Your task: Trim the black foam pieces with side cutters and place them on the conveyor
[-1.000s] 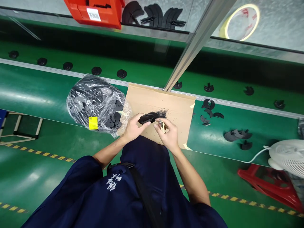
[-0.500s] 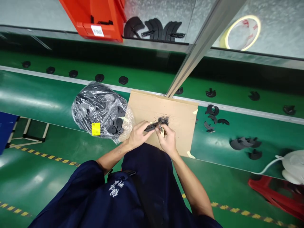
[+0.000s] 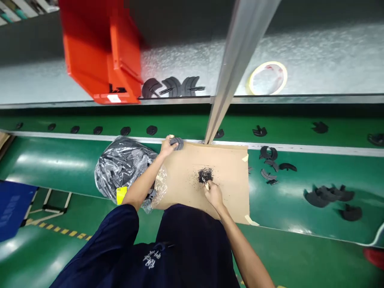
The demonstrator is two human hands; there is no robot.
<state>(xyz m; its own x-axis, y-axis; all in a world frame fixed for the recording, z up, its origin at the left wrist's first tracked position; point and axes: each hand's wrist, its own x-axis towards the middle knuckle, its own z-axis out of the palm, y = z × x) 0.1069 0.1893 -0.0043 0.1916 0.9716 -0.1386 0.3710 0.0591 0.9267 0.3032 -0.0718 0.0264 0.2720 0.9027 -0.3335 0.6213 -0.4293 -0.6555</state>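
- A dark blue garment is filling the near edge, its white lettering showing toward the left.
- The right hand is closing its fingers around a small pale tool, which is pointing away from the person; its tip is too small to make out.
- That tool is reaching the near side of a heap of black crumbs, which is lying on a cardboard sheet.
- To the left, a clear plastic bag of dark parts is resting on the green table, a yellow label showing on its near side.
- To the right, overlapping dark pieces are lying on the table, with a smaller cluster sitting nearer the cardboard.
- The left hand is stretching to the cardboard's far left corner, partly curled, pinching a dark curved piece; whether that piece is touching the cardboard cannot be told.
- Beyond, dark parts are lying spaced along a green strip.
- Farther still, a metal shelf is holding a red bin, three curved parts and a tape roll.
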